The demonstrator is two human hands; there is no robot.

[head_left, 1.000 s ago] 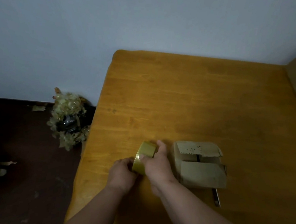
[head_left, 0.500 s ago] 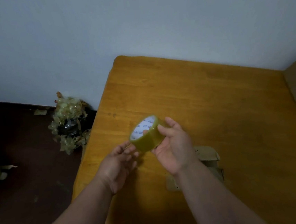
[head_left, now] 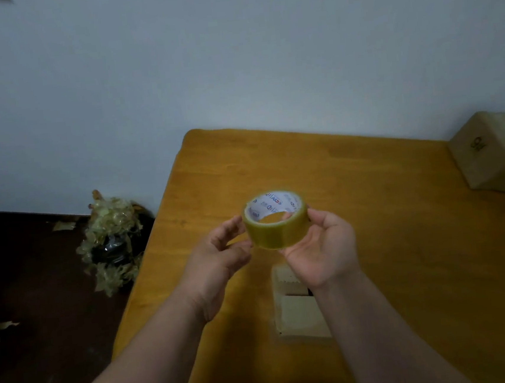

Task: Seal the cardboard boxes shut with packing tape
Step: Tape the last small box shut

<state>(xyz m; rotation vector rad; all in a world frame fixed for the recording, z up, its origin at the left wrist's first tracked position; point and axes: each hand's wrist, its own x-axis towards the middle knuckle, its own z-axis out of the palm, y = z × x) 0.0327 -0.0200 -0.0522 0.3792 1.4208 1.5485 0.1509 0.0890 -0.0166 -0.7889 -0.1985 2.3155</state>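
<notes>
A roll of yellowish clear packing tape [head_left: 276,223] with a white printed core is held up above the wooden table [head_left: 388,240]. My right hand [head_left: 321,249] cups the roll from below and the right, palm up. My left hand [head_left: 223,249] touches the roll's left side with its fingertips. A small cardboard box [head_left: 298,307] lies on the table below my hands, its top flaps folded over with a gap between them; my right wrist hides part of it.
A larger cardboard box [head_left: 488,150] stands at the table's far right edge against the wall. On the dark floor to the left sits a heap of crumpled tape around a black object [head_left: 111,239]. The table's left edge runs close to my left arm.
The tape roll has been lifted from the table beside the small box up into the air. Its core now faces up, and both hands have risen with it.
</notes>
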